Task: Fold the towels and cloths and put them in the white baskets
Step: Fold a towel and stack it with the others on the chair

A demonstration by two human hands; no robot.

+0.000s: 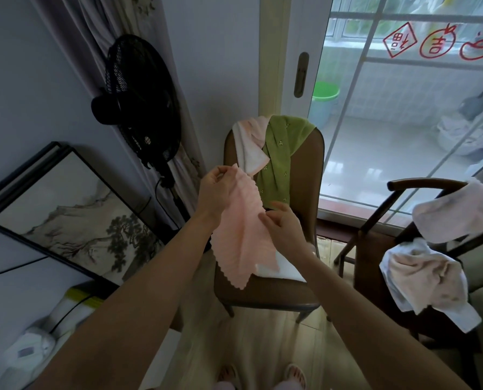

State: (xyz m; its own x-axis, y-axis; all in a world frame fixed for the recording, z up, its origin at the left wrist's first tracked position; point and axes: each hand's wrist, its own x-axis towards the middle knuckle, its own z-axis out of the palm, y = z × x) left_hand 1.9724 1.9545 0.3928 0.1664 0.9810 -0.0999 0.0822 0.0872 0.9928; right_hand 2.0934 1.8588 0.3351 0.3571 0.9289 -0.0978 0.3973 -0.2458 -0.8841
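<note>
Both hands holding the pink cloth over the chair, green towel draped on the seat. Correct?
Not the seat: in the head view the green towel hangs over the chair backrest. Both the left hand and right hand do hold the pink cloth.

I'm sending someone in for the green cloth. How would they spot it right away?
Find the brown chair in front of the glass door. Two cloths hang over its backrest; the green cloth is the right one, beside a white towel. Only it is olive green, with small dots.
</note>
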